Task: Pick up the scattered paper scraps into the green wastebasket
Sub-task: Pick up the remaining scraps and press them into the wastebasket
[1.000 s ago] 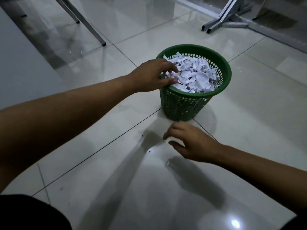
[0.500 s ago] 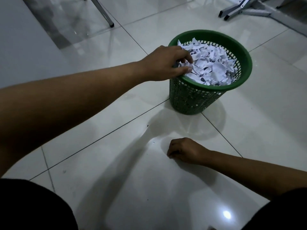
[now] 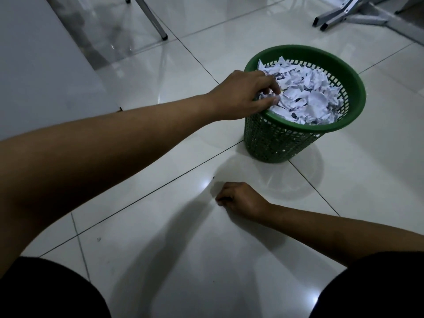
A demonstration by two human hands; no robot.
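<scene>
White paper scraps [image 3: 305,97] are lying heaped inside the green basket [image 3: 353,88], filling it close to the rim. The basket is standing upright on the pale tiled floor [image 3: 160,237], right where two grout lines are crossing.

The left hand [image 3: 243,95] is reaching in from the left over the basket's near rim, its fingers [image 3: 270,84] loosely curled and its thumb stretched out over the edge of the heap; fingertips are touching the scraps, though whether they are pinching any is not clear.

Nearer the camera, well apart from the basket, the right hand [image 3: 241,199] is resting on the floor, knuckles up, its fingers [image 3: 223,198] curled tightly under the palm. Whether anything is being held inside that hand cannot be told, since the fingertips are hidden beneath it.

Both bare forearms are stretching across the glossy tiles, which are reflecting a small bright light spot. Dark-clothed knees [image 3: 46,292] are filling the bottom corners. At the top left a slim metal leg [image 3: 156,26] is slanting down to the floor, and grey metal frame feet [image 3: 330,19] are showing at the top right. A flat grey panel [image 3: 46,72] is covering the left side.
</scene>
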